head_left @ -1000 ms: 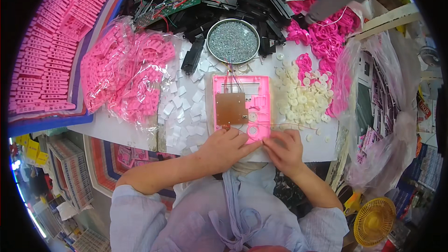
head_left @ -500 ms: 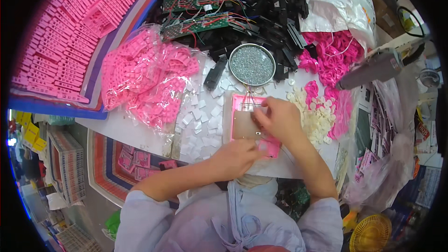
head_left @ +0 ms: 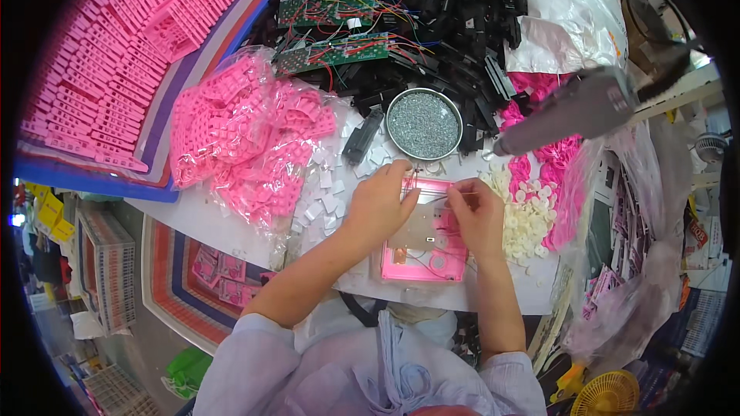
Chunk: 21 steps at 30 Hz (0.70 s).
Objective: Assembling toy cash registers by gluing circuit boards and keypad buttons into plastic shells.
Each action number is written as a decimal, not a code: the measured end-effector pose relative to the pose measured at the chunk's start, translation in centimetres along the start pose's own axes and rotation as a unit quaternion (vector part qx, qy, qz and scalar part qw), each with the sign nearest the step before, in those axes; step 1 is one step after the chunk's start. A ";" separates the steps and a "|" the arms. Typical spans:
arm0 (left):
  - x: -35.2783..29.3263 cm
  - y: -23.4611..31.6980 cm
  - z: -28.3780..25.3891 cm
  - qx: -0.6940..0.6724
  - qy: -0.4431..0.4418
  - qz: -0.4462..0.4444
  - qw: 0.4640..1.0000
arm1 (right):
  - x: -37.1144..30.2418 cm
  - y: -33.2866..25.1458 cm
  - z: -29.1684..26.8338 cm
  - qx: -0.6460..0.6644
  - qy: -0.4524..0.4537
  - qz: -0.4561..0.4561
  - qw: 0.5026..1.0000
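Note:
A shallow pink plastic case (head_left: 453,273) lies on the white tabletop in front of me. Across its middle rests a greyish, partly see-through board (head_left: 416,233) with a small slot. Thin dark wires (head_left: 409,179) stick up at the case's far left corner. My left hand (head_left: 379,204) is at that corner, forefinger beside the wires and thumb apart from it. Over the case's right edge, my right hand (head_left: 479,219) pinches with thumb and forefinger; whatever lies between those fingertips is too fine to make out. The near part of the case shows a round ring and a copper-coloured piece.
Beyond the case stands a round dish of small metal screws (head_left: 424,123). A grey power screwdriver (head_left: 566,112) hangs at right above cream discs (head_left: 530,219). Bagged pink keypads (head_left: 223,127), white squares (head_left: 314,208), wired green circuit boards (head_left: 339,52) and black parts (head_left: 447,15) surround it.
My left hand has moved from the case's near edge to its far left corner. My right hand has shifted rightward off the board. The screwdriver has swung left in the picture.

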<state>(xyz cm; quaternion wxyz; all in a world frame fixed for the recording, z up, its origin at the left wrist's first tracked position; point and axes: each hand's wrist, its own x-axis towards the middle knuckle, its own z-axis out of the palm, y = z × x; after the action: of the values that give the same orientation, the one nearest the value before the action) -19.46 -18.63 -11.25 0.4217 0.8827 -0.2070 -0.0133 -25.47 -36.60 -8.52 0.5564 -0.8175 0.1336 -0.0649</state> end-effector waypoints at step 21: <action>1.9 0.0 -0.5 0.056 -0.005 0.118 0.991 | 4.3 -1.8 -0.4 -0.175 -0.126 -0.364 0.906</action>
<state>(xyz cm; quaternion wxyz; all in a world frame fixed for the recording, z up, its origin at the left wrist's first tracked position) -17.62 -19.02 -10.64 0.3696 0.8741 -0.3120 0.0437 -21.17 -37.59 -6.91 0.3544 -0.8948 -0.2358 -0.1347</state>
